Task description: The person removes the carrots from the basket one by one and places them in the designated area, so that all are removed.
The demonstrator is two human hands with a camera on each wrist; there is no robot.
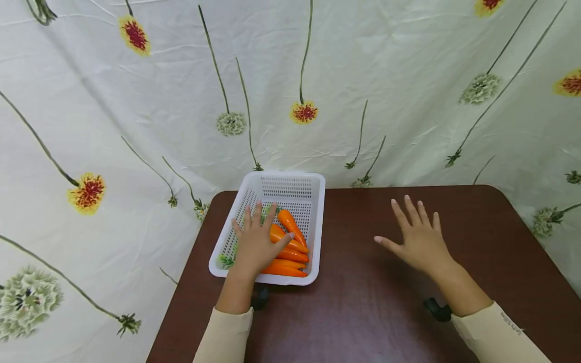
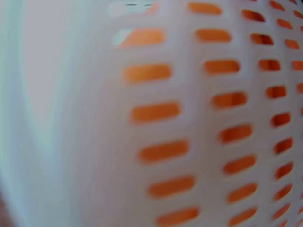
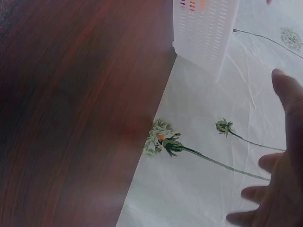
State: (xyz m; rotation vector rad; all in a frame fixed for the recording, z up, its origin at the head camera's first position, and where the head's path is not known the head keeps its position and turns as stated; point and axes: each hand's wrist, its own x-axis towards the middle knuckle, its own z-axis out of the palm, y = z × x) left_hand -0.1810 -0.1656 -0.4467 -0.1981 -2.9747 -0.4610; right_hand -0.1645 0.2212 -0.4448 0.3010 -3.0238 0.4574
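In the head view a white plastic basket (image 1: 320,222) with slotted walls stands at the table's left side, holding several orange carrots (image 1: 291,226) with green tops (image 1: 226,261). My left hand (image 1: 256,247) is spread over the basket and holds nothing; it hides part of the carrots. Over the right half of the table my right hand (image 1: 422,242) is spread, fingers apart, with nothing in it. The left wrist view is filled by the basket's slotted wall (image 2: 189,132), orange showing through the slots. Fingers of the right hand (image 3: 284,161) appear at the right wrist view's edge.
A dark brown wooden table (image 1: 363,302) lies beneath both hands. White cloth with printed flowers (image 1: 399,126) hangs behind it and covers the left side. Dark wrist bands (image 1: 438,309) sit on both wrists below pale sleeves (image 1: 495,335).
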